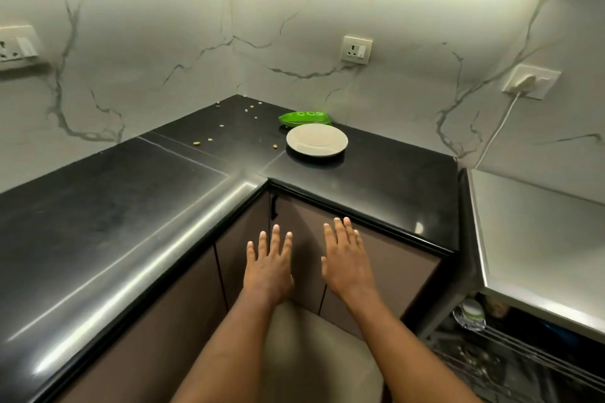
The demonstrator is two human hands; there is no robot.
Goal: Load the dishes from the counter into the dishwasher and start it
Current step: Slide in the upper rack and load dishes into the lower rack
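A white plate (317, 141) lies on the black counter (386, 180) near the back wall. Just behind it sits a stack of green leaf-shaped plates (304, 118). My left hand (270, 267) and my right hand (347, 258) are stretched out flat, palms down, fingers spread, in front of the brown cabinet doors below the counter edge. Neither hand holds anything. At the lower right the dishwasher (510, 357) stands open, its wire rack partly visible with a glass item inside.
Several small crumbs or nuts (209, 140) are scattered on the counter's back corner. A white appliance top (540, 239) stands at the right. Wall sockets (356, 50) are on the marble backsplash, one with a plugged cable (523, 85). A black cabinet handle (274, 206) is near my hands.
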